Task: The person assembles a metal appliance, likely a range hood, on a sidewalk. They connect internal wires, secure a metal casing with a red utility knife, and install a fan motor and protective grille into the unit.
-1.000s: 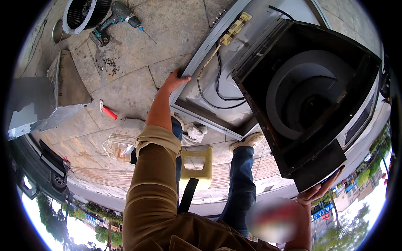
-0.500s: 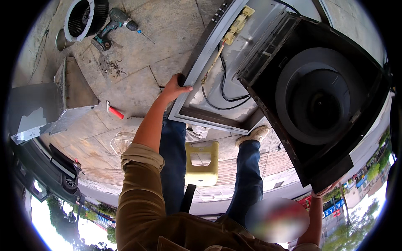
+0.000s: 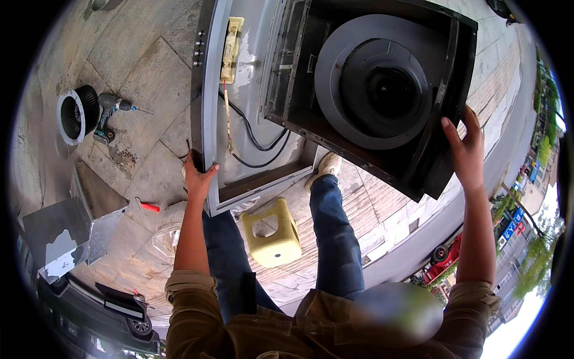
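A range hood [image 3: 206, 137] lies tilted in front of me, its grey frame and push-button edge to the left. A black box-shaped fan housing [image 3: 418, 179] with a round grey ring [image 3: 335, 72] is joined to it on the right. My left hand [image 3: 200, 179] is closed round the near left corner of the frame, thumb on top. With my right hand [image 3: 467, 146] I grip the housing's right outer edge; some of its fingers are hidden behind the wall. Inside the hood are a yellowish lamp holder [image 3: 231, 51] and black cables [image 3: 263, 146].
A cordless drill [image 3: 110, 110] and a fan wheel [image 3: 78, 115] lie on the paving at left. Nearer are a red-handled scraper [image 3: 148, 206] and a bent metal cover [image 3: 89, 221]. A yellow stool [image 3: 272, 233] stands between my legs. A dark car [image 3: 101, 317] is parked behind.
The view has swung, so the hood appears farther left and more upright. My right hand has gone from the housing's lower corner to its right edge. My left hand still holds the frame.
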{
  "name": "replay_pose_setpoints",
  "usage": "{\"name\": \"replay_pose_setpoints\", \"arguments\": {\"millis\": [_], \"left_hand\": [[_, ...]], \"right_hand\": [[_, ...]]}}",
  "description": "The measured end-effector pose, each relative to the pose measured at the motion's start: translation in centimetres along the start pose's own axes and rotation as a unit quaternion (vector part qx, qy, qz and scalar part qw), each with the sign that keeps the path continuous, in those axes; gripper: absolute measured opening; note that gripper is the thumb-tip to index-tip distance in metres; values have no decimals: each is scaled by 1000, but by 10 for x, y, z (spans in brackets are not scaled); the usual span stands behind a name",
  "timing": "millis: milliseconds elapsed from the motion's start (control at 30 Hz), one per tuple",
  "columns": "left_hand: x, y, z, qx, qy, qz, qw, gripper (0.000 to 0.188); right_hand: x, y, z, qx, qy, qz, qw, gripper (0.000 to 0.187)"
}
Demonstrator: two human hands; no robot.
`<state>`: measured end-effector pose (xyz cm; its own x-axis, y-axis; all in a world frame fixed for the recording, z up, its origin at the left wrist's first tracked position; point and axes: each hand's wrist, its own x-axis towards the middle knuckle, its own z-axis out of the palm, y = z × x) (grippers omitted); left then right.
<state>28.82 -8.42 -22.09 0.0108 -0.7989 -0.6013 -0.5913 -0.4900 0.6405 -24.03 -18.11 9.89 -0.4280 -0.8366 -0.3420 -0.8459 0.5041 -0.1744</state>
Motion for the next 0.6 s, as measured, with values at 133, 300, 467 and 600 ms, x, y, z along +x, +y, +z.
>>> {"name": "replay_pose_setpoints", "arguments": {"millis": [133, 300, 467, 600], "left_hand": [[-14, 27, -1, 20, 15, 14, 1000, 93], [-24, 45, -1, 66, 34, 19, 997, 93], [-42, 72, 8, 47, 40, 11, 998, 93], [-48, 91, 5, 75, 55, 32, 995, 92]], "right_hand": [[5, 14, 6, -80, -3, 26, 996, 60], [4, 12, 10, -126, 32, 93, 987, 53], [15, 52, 7, -50, 73, 82, 993, 51], [22, 61, 8, -28, 59, 128, 990, 48]]}}
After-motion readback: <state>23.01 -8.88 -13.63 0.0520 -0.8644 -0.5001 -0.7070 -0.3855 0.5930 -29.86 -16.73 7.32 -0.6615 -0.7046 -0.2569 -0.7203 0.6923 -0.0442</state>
